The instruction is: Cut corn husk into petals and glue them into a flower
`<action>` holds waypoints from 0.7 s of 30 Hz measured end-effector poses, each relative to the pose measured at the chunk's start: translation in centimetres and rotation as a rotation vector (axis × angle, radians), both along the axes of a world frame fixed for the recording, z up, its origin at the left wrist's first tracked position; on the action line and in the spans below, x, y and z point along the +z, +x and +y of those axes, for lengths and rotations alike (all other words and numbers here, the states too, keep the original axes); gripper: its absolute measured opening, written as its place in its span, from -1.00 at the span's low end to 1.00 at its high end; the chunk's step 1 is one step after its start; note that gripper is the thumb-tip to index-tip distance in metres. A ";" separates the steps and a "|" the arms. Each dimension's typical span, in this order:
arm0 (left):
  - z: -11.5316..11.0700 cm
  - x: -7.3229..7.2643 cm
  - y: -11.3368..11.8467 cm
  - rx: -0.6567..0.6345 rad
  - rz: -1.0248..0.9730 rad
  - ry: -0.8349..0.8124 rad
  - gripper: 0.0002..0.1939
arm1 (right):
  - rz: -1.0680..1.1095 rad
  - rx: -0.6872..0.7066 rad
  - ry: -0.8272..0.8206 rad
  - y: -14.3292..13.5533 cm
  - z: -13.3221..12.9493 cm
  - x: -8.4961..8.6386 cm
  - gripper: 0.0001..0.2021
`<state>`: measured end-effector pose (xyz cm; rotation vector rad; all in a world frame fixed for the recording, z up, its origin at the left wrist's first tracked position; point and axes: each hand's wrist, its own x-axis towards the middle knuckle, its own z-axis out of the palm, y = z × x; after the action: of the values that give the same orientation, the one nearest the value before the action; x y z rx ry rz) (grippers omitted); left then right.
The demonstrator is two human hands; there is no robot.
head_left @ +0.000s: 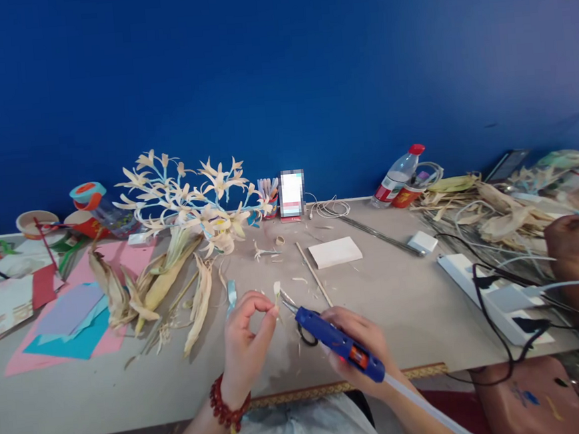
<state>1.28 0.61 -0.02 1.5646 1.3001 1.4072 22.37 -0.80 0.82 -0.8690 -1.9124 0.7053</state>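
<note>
Between the thumb and forefinger of my left hand [248, 334] is a small pale flower bud [276, 289] on a thin stem, held upright. My right hand [366, 331] is wrapped around a blue hot glue gun [334, 337]. Its nozzle points up and left, close to the bud, but I cannot tell whether they touch. A long white glue stick [424, 403] trails from the gun's rear. Partly hidden behind the gun lie scissors [307, 334] with a dark handle. A bunch of pale husk flowers [221, 182] on light-blue stems stands beyond my left hand.
Dried corn husks [199, 311] and coloured paper [68, 338] lie at left. A white card [336, 252], a thin stick [315, 275] and a phone [292, 193] are ahead. At right are a power strip [486, 295], cables, a bottle [396, 175] and another person's hand [569, 242].
</note>
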 end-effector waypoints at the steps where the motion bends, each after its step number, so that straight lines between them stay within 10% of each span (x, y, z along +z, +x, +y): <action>1: -0.1 0.1 0.0 -0.008 -0.003 0.006 -0.84 | -0.023 0.001 0.017 -0.1 0.1 0.0 -0.80; 21: -0.7 0.4 -0.1 -0.029 0.006 0.031 -0.84 | -0.109 -0.061 0.181 -0.6 0.5 -0.4 -0.87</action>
<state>1.19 -0.05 0.40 1.6030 1.2597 1.4112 21.81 -0.30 0.37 -0.8625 -2.0020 0.4482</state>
